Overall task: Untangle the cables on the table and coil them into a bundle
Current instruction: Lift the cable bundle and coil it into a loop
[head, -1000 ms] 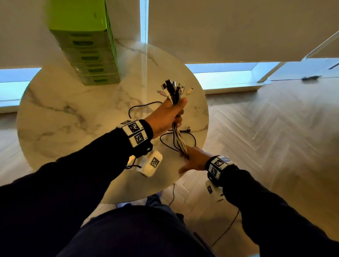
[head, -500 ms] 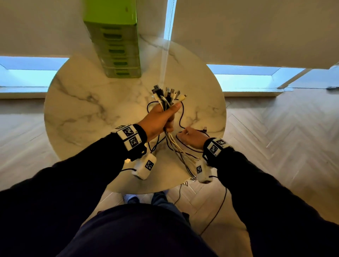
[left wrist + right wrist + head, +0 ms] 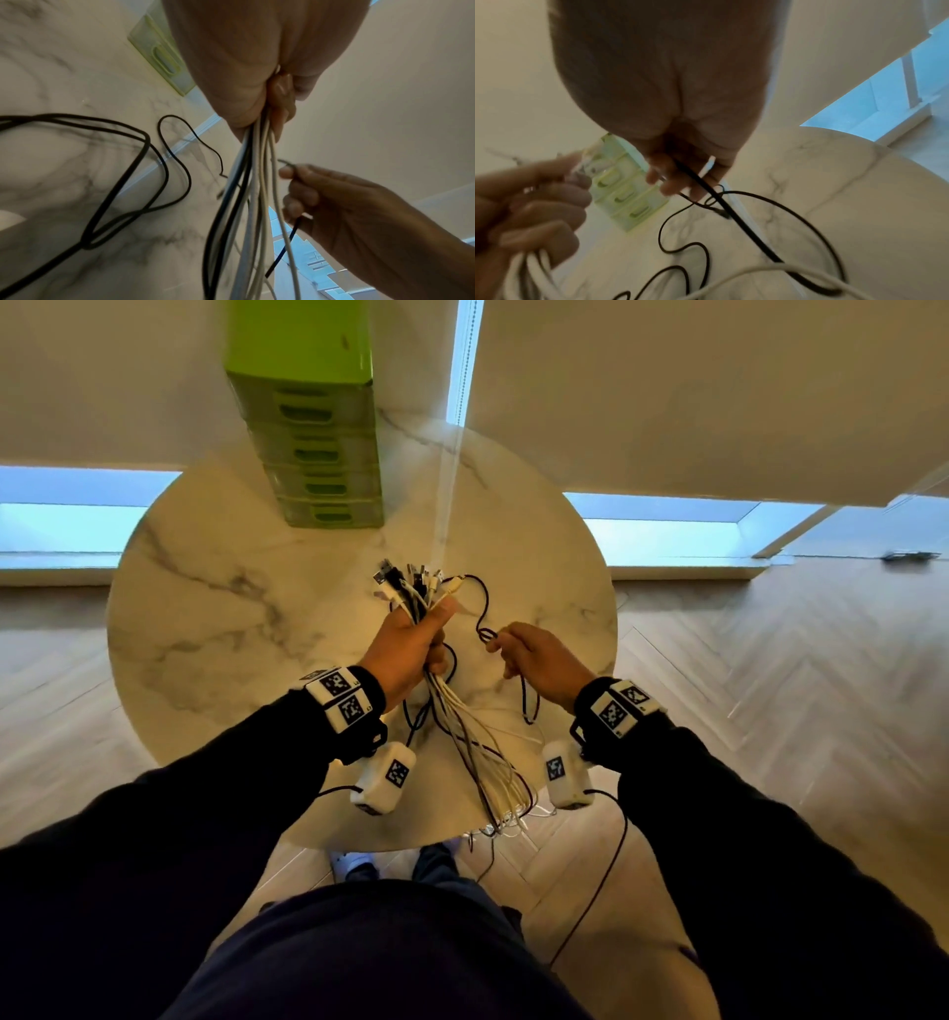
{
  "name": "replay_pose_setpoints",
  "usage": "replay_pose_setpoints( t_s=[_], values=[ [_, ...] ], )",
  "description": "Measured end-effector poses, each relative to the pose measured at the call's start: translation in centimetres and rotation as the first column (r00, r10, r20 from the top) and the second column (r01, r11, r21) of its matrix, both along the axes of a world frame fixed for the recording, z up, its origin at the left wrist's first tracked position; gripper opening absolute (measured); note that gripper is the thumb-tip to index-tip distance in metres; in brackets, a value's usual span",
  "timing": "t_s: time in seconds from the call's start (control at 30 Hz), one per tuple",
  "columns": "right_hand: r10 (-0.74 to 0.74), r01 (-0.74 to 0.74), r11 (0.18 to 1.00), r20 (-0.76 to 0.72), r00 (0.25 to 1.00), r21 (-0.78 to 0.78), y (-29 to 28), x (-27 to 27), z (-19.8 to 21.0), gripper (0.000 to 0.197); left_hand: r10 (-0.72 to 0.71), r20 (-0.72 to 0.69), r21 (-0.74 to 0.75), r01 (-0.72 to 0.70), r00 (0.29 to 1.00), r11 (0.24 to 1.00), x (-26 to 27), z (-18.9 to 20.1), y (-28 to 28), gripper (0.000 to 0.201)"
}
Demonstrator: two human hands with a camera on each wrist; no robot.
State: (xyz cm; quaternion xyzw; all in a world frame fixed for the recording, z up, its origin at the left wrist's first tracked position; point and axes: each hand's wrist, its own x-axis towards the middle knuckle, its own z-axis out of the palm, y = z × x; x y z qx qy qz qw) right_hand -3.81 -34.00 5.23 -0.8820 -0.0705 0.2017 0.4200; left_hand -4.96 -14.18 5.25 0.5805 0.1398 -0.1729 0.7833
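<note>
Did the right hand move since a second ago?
Yes. The right hand went up from the table's near edge to over its top, level with the left hand, gripping a black cable.

Dark sleeves (image 3: 246, 788), tagged white wristbands (image 3: 343, 697)

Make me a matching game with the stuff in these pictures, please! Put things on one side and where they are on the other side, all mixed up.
Things:
1. bunch of white and black cables
2. single thin black cable
3. tall green plastic drawer tower
4. round white marble table

Places:
A. standing at the table's far edge
B. gripped in the left hand
C. under both hands
D. pinched in the right hand

Pairs: 1-B, 2-D, 3-A, 4-C
</note>
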Motion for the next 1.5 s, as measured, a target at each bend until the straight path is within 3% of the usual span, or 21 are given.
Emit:
replay_pose_setpoints(
  t_s=[0.1,0.23,0.33,0.47,0.67,0.8,1.0,1.1,1.3,1.5],
  values=[
    [-0.068,0.048,0.984,0.113,0.991,0.173,-0.7,-0.5,1.1,0.023,0.028,-0.078,-0.032,-0.031,0.997,0.999,0.5,0.0,-0.5,0.027],
    [0.032,-0.048,0.995,0.182,0.983,0.085,-0.5,-1.3,1.8,0.020,-0.049,-0.152,-0.017,0.047,0.987,0.999,1.0,0.3,-1.4,0.042],
    [0.080,-0.089,0.996,0.220,0.972,0.030,0.0,-1.8,2.1,0.021,-0.064,-0.145,-0.017,0.062,0.987,0.998,1.0,0.3,-1.9,0.041],
    [0.145,-0.146,0.989,0.097,0.985,0.000,0.0,-2.1,1.9,0.021,-0.061,-0.120,-0.026,0.058,0.991,0.998,0.8,0.2,-1.9,0.028],
    [-0.107,0.120,0.970,-0.072,0.992,0.211,1.4,-0.4,2.4,0.024,-0.206,-0.130,-0.029,0.204,0.970,0.978,0.4,0.6,-1.5,0.027],
    [-0.177,0.252,0.912,-0.242,0.954,0.325,2.7,1.0,2.8,0.019,-0.295,-0.105,-0.059,0.291,0.950,0.955,-0.1,0.5,-1.0,0.031],
    [-0.105,0.283,0.843,-0.375,0.921,0.458,2.5,1.9,3.2,0.052,-0.307,-0.099,-0.057,0.303,0.946,0.951,-0.8,0.6,-0.2,0.027],
    [-0.074,0.284,0.840,-0.420,0.905,0.463,2.7,2.2,3.4,0.058,-0.302,-0.106,-0.009,0.302,0.947,0.953,-0.8,0.6,-0.2,0.025],
    [-0.058,0.319,0.840,-0.510,0.858,0.440,3.1,2.8,3.5,0.049,-0.282,-0.064,0.025,0.284,0.957,0.959,-0.4,0.7,-0.8,0.034],
    [-0.032,0.305,0.854,-0.544,0.839,0.421,2.6,3.0,2.9,0.031,-0.287,-0.101,0.008,0.289,0.953,0.957,0.2,0.1,-0.6,0.017]
  ],
)
